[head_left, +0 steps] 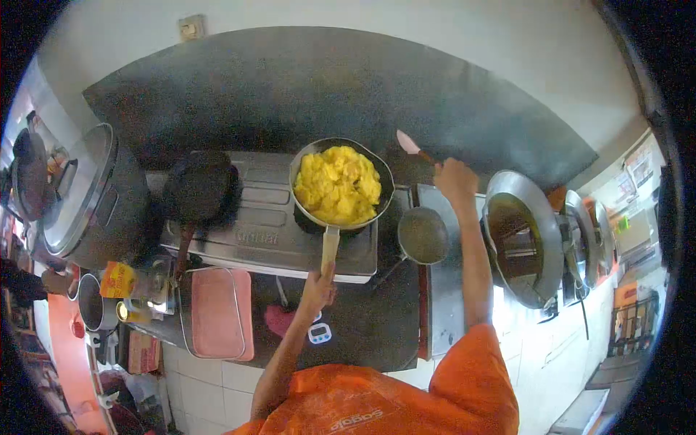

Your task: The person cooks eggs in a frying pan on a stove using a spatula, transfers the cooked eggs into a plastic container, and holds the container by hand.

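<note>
My left hand (318,291) is closed around the pale handle of a frying pan (390,194), which sits over the right side of the gas stove (255,230). Fluffy yellow scrambled eggs (339,185) fill the pan. Up and to the right, my right hand (455,179) grips the brown handle of a spatula (408,142) with a pale pink blade. The blade is in the air beyond the pan's right rim, apart from the eggs. Below my right hand rests a round strainer (423,235), near the pan.
A dark pan (200,190) stands on the stove's left side. A big lidded pot (80,192) is farther left. On the right is a wide wok of brown oil (516,243). A pink tray (216,312) and a white timer (319,333) lie in front.
</note>
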Available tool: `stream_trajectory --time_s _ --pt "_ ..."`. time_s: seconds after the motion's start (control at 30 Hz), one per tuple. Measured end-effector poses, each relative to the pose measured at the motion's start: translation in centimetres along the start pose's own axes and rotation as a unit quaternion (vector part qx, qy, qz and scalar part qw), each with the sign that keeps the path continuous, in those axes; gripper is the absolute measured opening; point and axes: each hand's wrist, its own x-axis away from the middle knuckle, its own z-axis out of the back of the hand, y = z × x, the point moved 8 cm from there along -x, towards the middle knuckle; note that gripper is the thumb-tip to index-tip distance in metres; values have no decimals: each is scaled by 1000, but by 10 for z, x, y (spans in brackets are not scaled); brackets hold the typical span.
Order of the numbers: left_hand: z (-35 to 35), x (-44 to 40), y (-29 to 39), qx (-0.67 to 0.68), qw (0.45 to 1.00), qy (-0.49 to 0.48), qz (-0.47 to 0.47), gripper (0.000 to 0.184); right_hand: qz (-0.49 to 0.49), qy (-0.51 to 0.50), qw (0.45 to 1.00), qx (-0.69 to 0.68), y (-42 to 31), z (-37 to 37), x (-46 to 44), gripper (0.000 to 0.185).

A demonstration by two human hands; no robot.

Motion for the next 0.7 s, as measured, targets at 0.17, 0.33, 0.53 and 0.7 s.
stream_trajectory --time_s 0.17,0.33,0.53,0.7 --pt "-4 2 1 5 1000 -2 12 44 72 -15 994 -75 -31 12 21 32" --pt "-4 0 5 -24 999 -20 19 46 118 -54 991 -36 -50 -62 4 34" --pt "2 -5 1 -19 999 -26 7 47 186 -99 967 -144 -70 -108 -44 41" --pt "5 -1 4 -57 998 -13 19 46 289 13 945 -150 -97 -76 -10 38"
